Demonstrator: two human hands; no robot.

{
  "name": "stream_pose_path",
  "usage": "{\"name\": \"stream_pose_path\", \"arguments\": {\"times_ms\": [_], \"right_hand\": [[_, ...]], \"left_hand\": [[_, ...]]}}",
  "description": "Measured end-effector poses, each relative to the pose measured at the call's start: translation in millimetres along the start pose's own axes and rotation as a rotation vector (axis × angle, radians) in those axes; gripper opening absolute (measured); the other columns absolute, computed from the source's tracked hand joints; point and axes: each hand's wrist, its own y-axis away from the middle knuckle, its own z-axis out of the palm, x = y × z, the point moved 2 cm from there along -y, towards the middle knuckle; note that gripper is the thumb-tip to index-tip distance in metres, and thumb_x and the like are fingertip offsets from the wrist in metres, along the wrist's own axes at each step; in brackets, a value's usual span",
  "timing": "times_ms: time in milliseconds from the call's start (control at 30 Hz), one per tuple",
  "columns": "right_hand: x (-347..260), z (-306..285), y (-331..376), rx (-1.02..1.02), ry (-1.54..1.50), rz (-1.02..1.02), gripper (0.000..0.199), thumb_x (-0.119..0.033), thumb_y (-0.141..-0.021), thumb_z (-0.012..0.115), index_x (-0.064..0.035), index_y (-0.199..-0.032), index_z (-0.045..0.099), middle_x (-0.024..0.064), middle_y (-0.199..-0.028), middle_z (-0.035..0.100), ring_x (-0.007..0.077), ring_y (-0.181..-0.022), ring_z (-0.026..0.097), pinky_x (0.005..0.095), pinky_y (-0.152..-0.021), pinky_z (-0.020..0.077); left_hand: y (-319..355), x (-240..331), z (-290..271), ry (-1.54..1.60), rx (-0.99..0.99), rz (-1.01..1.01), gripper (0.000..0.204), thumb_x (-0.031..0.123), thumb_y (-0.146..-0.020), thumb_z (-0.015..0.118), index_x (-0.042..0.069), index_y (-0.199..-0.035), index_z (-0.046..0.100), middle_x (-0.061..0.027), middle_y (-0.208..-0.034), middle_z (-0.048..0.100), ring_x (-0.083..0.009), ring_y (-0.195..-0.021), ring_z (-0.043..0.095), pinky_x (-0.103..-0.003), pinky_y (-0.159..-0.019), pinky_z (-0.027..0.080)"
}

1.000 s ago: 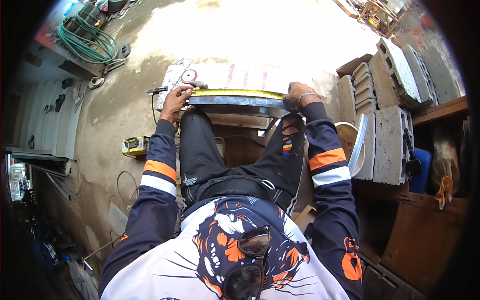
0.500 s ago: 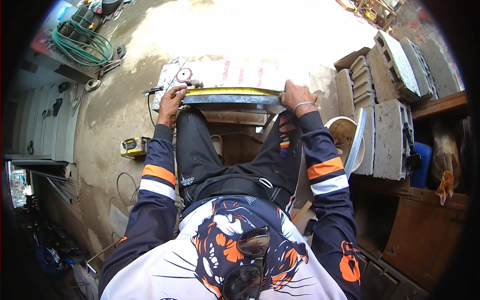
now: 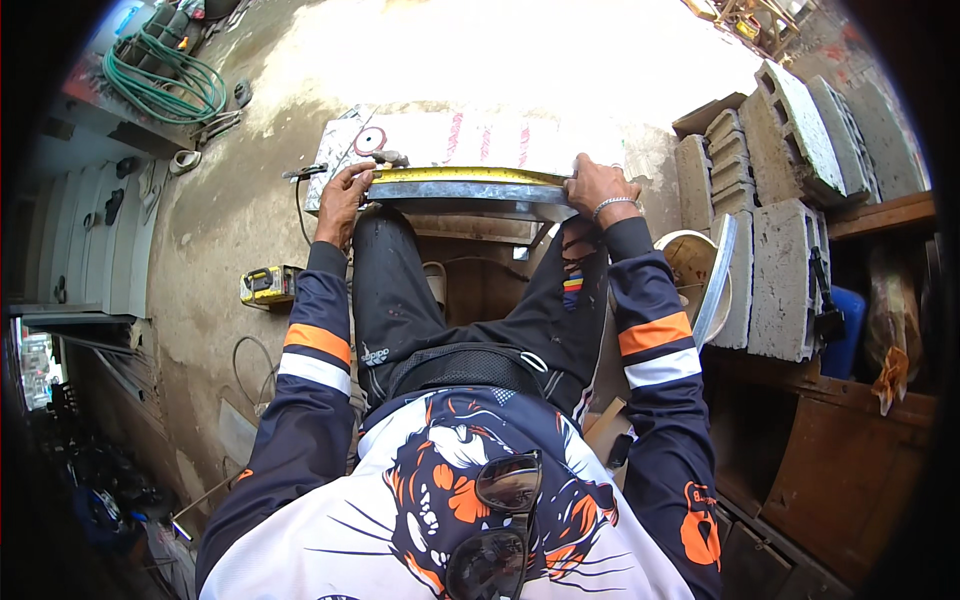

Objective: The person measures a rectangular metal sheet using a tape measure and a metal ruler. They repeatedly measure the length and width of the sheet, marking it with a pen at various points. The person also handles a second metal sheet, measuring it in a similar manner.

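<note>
A yellow tape measure blade (image 3: 465, 174) is stretched along a grey metal bar (image 3: 465, 192) on the near edge of a low white work surface (image 3: 420, 131) with red marks. At the blade's left end, my left hand (image 3: 343, 203) is closed, fingertips pinching the blade against the bar. My right hand (image 3: 602, 187) grips the tape measure at the right end; its case, if there, is hidden by the fingers. Just beyond the left end lie a hammer (image 3: 391, 158) and a round disc with a reddish rim (image 3: 369, 141). A black-handled clamp-like tool with a cable (image 3: 305, 173) lies near my left hand.
Concrete blocks (image 3: 787, 280) are stacked at the right, near a round pale bucket (image 3: 685, 262) with a curved metal strip (image 3: 714, 285) against it. A yellow and black box-like device (image 3: 268, 287) stands on the floor at left. A green hose (image 3: 160, 90) lies coiled at far left.
Both hands keep their places at the tape's ends. My right hand has shifted very slightly to the right, and the view has moved a little. The blade still lies along the bar.
</note>
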Motion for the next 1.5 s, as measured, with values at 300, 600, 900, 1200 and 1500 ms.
{"name": "stream_pose_path", "arguments": {"times_ms": [300,600,900,1200,1500], "right_hand": [[4.0,5.4,-7.9,0.054,-0.006,-0.067,0.034,-0.036,-0.090,0.060,-0.0115,-0.114,0.061,0.0227,-0.112,0.070,0.0443,-0.113,0.063,0.0644,-0.090,0.0448],[14.2,-3.5,-16.6,-0.081,-0.134,-0.156,0.038,-0.038,-0.088,0.062,-0.0098,-0.114,0.066,0.0198,-0.117,0.070,0.0390,-0.115,0.063,0.0564,-0.096,0.0472],[33.0,-11.8,-15.5,-0.039,-0.596,-0.262,0.032,-0.032,-0.092,0.065,-0.0011,-0.096,0.064,0.0119,-0.083,0.069,0.0211,-0.076,0.066,0.0344,-0.071,0.0526],[122.1,8.5,54.4,0.045,-1.029,-0.035,0.024,-0.025,-0.095,0.066,-0.0019,-0.092,0.061,0.0042,-0.077,0.065,0.0112,-0.069,0.058,0.0280,-0.063,0.0458],[177.7,114.0,174.5,-0.051,-1.417,0.234,0.017,-0.021,-0.099,0.062,-0.0049,-0.095,0.060,0.0073,-0.079,0.068,0.0126,-0.063,0.061,0.0271,-0.061,0.0486]], "left_hand": [[-2.0,9.3,-5.4,-0.088,-0.028,0.003,0.026,0.024,-0.097,0.070,0.010,-0.119,0.071,0.0034,-0.088,0.063,-0.0050,-0.076,0.053,-0.022,-0.065,0.045],[3.5,41.2,-10.2,-0.211,0.367,0.130,0.025,0.021,-0.102,0.055,0.006,-0.113,0.072,0.0021,-0.085,0.055,-0.0074,-0.072,0.052,-0.024,-0.062,0.046],[20.1,67.3,37.5,-0.648,0.375,0.537,0.028,0.028,-0.101,0.054,0.005,-0.107,0.068,-0.0187,-0.100,0.066,-0.0364,-0.095,0.063,-0.045,-0.085,0.048],[55.0,83.9,143.3,-1.113,-0.150,0.838,0.080,0.040,-0.064,0.090,0.010,-0.129,0.056,-0.0165,-0.110,0.049,-0.0369,-0.108,0.050,-0.047,-0.091,0.044],[26.9,69.5,190.9,-1.228,-0.342,0.687,0.074,0.037,-0.056,0.094,0.007,-0.111,0.053,-0.0197,-0.116,0.045,-0.0429,-0.118,0.047,-0.051,-0.095,0.045]]}}
